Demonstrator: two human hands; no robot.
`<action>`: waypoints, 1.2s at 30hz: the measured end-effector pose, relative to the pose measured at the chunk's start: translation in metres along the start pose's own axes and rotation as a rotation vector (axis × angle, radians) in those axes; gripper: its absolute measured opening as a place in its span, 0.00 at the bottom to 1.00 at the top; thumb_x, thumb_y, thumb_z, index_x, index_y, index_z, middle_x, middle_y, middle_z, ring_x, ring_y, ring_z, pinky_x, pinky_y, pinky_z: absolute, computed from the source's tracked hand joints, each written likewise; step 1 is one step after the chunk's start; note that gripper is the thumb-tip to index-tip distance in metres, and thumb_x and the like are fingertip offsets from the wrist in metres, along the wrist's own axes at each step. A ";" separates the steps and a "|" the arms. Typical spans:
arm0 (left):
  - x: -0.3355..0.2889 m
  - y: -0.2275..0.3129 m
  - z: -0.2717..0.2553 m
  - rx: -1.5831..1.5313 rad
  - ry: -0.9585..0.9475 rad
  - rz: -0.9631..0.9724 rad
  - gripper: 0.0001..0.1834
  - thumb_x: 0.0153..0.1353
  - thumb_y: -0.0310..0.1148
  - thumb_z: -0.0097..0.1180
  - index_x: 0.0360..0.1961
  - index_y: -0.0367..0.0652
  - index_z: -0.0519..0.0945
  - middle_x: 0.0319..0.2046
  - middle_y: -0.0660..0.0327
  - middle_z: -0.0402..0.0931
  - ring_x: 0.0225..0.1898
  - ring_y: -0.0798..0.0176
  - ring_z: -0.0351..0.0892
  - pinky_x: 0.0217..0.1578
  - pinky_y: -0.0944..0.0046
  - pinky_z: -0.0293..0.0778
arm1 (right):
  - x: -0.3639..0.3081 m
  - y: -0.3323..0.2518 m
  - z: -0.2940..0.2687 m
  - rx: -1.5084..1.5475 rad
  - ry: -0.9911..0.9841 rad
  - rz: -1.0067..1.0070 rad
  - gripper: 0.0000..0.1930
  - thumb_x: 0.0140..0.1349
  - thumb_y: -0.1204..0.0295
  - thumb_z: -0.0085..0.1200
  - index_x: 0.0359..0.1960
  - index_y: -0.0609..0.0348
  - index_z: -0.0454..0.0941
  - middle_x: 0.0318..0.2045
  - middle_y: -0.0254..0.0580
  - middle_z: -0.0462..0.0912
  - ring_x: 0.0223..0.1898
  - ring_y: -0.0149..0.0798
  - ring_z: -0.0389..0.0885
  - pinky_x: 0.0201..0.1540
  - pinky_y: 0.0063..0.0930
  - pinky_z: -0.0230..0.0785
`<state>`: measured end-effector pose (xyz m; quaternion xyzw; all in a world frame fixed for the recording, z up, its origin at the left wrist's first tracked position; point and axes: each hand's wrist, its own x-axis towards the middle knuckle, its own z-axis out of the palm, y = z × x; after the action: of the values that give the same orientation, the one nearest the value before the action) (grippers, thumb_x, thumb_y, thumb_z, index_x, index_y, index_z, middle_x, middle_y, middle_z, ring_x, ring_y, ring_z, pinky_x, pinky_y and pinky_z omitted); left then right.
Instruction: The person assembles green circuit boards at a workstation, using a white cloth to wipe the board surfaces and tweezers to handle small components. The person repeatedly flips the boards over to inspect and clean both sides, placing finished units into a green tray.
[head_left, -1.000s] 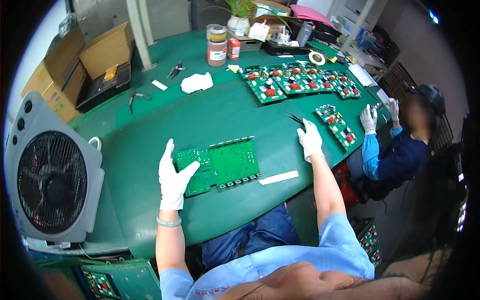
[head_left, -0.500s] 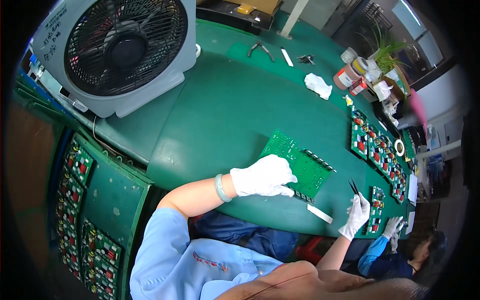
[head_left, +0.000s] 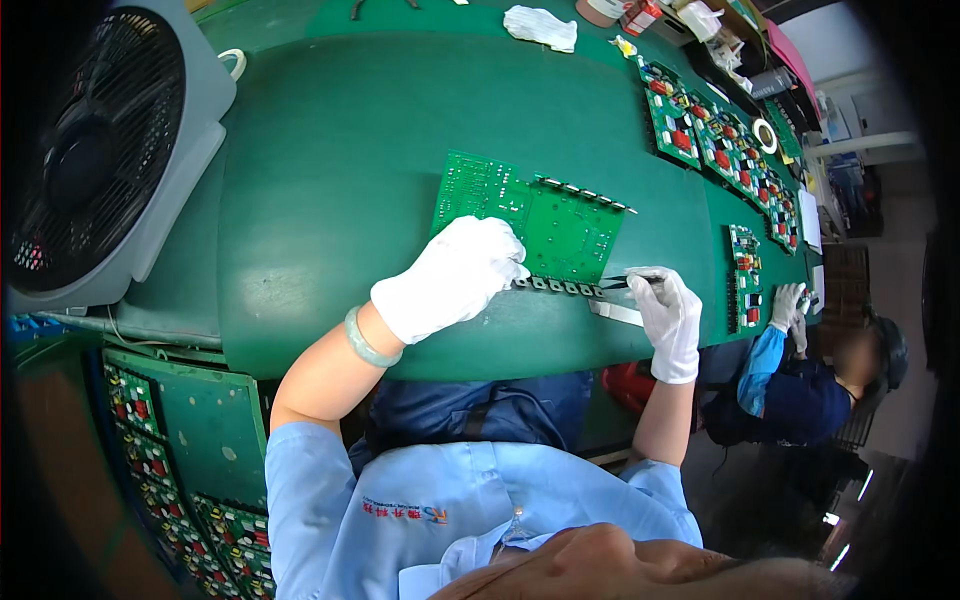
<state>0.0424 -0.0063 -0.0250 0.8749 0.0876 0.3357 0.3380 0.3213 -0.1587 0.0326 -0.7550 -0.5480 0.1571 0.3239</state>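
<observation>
A green circuit board (head_left: 565,240) lies solder side up on the green mat, with a row of dark parts along its far edge and another along its near edge. My left hand (head_left: 455,275), in a white glove, closes on the board's near left part; its fingertips are by the near row. In my gloved right hand (head_left: 668,318) is a pair of black tweezers (head_left: 620,282). The tweezers' tips point left, at the board's near right corner; whether they touch it I cannot tell. Just below them lies a white strip (head_left: 615,313).
Several populated circuit boards (head_left: 735,160) stand in a row at the right, with another board (head_left: 744,275) nearer. A grey fan (head_left: 200,110) stands at the left. Below it, a rack (head_left: 215,420) holds more boards. A white cloth (head_left: 541,28) lies far off. A co-worker (head_left: 800,375) sits at right.
My right hand has come left to the board, and its tweezers have swung from pointing up to pointing left. My left hand stays on the board. The whole view has shifted.
</observation>
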 end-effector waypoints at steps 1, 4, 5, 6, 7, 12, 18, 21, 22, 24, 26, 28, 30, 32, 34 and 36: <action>-0.001 -0.003 0.002 0.059 0.019 0.013 0.08 0.54 0.27 0.61 0.35 0.36 0.81 0.35 0.54 0.80 0.35 0.53 0.82 0.35 0.58 0.78 | -0.001 0.004 0.004 0.029 0.019 0.014 0.06 0.62 0.75 0.64 0.39 0.64 0.83 0.29 0.40 0.86 0.27 0.26 0.82 0.32 0.22 0.75; -0.003 -0.006 0.009 0.193 0.041 0.043 0.08 0.50 0.27 0.63 0.33 0.37 0.83 0.35 0.54 0.79 0.35 0.52 0.81 0.37 0.59 0.78 | -0.009 0.015 0.024 0.130 0.040 -0.032 0.07 0.63 0.75 0.63 0.40 0.63 0.82 0.27 0.37 0.84 0.24 0.24 0.79 0.30 0.21 0.74; -0.002 -0.006 0.008 0.211 0.024 0.053 0.08 0.50 0.27 0.63 0.33 0.37 0.83 0.35 0.54 0.79 0.35 0.52 0.81 0.37 0.59 0.77 | -0.010 0.015 0.022 0.126 0.079 0.009 0.06 0.64 0.75 0.62 0.39 0.63 0.82 0.27 0.36 0.83 0.23 0.23 0.78 0.29 0.20 0.73; -0.003 -0.005 0.006 0.237 0.009 0.058 0.08 0.50 0.26 0.63 0.33 0.37 0.83 0.35 0.54 0.79 0.35 0.53 0.80 0.37 0.60 0.77 | -0.009 0.014 0.020 0.128 0.113 0.043 0.05 0.64 0.75 0.62 0.39 0.63 0.82 0.27 0.35 0.82 0.23 0.23 0.77 0.28 0.20 0.72; -0.005 -0.004 0.007 0.083 0.022 -0.038 0.08 0.50 0.26 0.62 0.33 0.37 0.83 0.35 0.54 0.79 0.35 0.53 0.80 0.37 0.60 0.77 | -0.007 0.011 0.018 0.129 0.147 0.078 0.05 0.65 0.75 0.62 0.38 0.63 0.82 0.27 0.34 0.82 0.22 0.22 0.76 0.26 0.20 0.71; -0.008 -0.002 0.011 -0.168 0.018 -0.213 0.10 0.48 0.25 0.59 0.34 0.36 0.83 0.36 0.55 0.80 0.36 0.53 0.80 0.37 0.60 0.77 | -0.001 -0.040 0.044 0.489 0.278 -0.030 0.08 0.71 0.71 0.54 0.37 0.63 0.73 0.29 0.37 0.81 0.30 0.28 0.79 0.36 0.22 0.72; -0.002 0.001 0.001 0.329 -0.119 -0.010 0.12 0.49 0.27 0.58 0.36 0.44 0.85 0.41 0.60 0.80 0.40 0.56 0.79 0.38 0.59 0.75 | 0.008 -0.044 0.097 0.298 0.063 -0.164 0.06 0.68 0.72 0.57 0.37 0.64 0.77 0.27 0.40 0.83 0.27 0.29 0.79 0.31 0.23 0.72; -0.005 0.003 0.003 0.371 -0.040 -0.008 0.11 0.49 0.28 0.57 0.34 0.49 0.86 0.42 0.62 0.80 0.44 0.58 0.78 0.40 0.58 0.73 | 0.009 -0.050 0.098 0.212 0.055 -0.171 0.07 0.68 0.71 0.58 0.37 0.63 0.78 0.26 0.40 0.81 0.25 0.30 0.78 0.30 0.24 0.71; -0.005 0.003 0.003 0.363 -0.047 -0.013 0.11 0.49 0.28 0.58 0.34 0.49 0.86 0.41 0.62 0.80 0.45 0.58 0.78 0.40 0.57 0.72 | 0.009 -0.048 0.098 0.218 0.060 -0.156 0.07 0.68 0.71 0.58 0.37 0.63 0.78 0.26 0.40 0.81 0.25 0.31 0.78 0.30 0.24 0.71; -0.006 0.002 0.004 0.348 -0.064 -0.023 0.10 0.49 0.28 0.58 0.34 0.49 0.86 0.41 0.63 0.80 0.45 0.58 0.77 0.41 0.57 0.72 | 0.010 -0.047 0.097 0.208 0.062 -0.139 0.07 0.68 0.71 0.58 0.37 0.63 0.78 0.26 0.40 0.81 0.24 0.31 0.78 0.30 0.25 0.71; -0.009 0.000 0.006 0.354 -0.043 -0.017 0.10 0.49 0.28 0.58 0.34 0.49 0.85 0.41 0.63 0.79 0.45 0.58 0.77 0.40 0.57 0.72 | 0.013 -0.051 0.095 0.176 0.055 -0.137 0.07 0.68 0.71 0.58 0.36 0.63 0.78 0.26 0.40 0.81 0.24 0.32 0.78 0.30 0.26 0.71; -0.009 -0.002 0.008 0.352 -0.025 -0.015 0.11 0.50 0.28 0.58 0.35 0.49 0.84 0.41 0.63 0.79 0.45 0.57 0.77 0.40 0.57 0.71 | 0.014 -0.055 0.094 0.174 0.057 -0.186 0.07 0.68 0.71 0.58 0.36 0.62 0.78 0.27 0.40 0.81 0.24 0.31 0.78 0.29 0.26 0.71; -0.009 -0.002 0.009 0.347 -0.007 -0.025 0.11 0.50 0.28 0.58 0.37 0.48 0.83 0.41 0.62 0.79 0.44 0.57 0.76 0.41 0.57 0.71 | 0.016 -0.059 0.094 0.153 0.055 -0.226 0.06 0.68 0.72 0.58 0.36 0.62 0.78 0.27 0.40 0.81 0.24 0.32 0.78 0.29 0.26 0.72; -0.008 0.001 0.007 0.369 -0.019 -0.037 0.10 0.51 0.29 0.58 0.37 0.47 0.81 0.41 0.62 0.78 0.44 0.56 0.76 0.41 0.57 0.70 | 0.017 -0.063 0.093 0.114 0.050 -0.255 0.06 0.67 0.72 0.58 0.36 0.63 0.78 0.26 0.41 0.81 0.24 0.33 0.79 0.29 0.26 0.72; -0.008 0.001 0.007 0.392 -0.006 -0.023 0.10 0.52 0.29 0.59 0.37 0.47 0.80 0.40 0.61 0.78 0.44 0.56 0.76 0.41 0.57 0.69 | 0.019 -0.068 0.090 0.104 0.025 -0.255 0.06 0.67 0.72 0.58 0.36 0.63 0.78 0.26 0.41 0.81 0.23 0.34 0.79 0.29 0.27 0.72; -0.007 -0.001 0.010 0.413 0.032 0.019 0.09 0.52 0.30 0.59 0.37 0.46 0.79 0.39 0.61 0.78 0.44 0.56 0.76 0.41 0.57 0.69 | 0.020 -0.067 0.087 0.104 0.012 -0.249 0.06 0.67 0.73 0.58 0.36 0.63 0.78 0.26 0.42 0.82 0.23 0.35 0.79 0.29 0.27 0.72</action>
<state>0.0436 -0.0136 -0.0347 0.9210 0.1514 0.3277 0.1467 0.2282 -0.0994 0.0152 -0.6642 -0.6267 0.1392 0.3829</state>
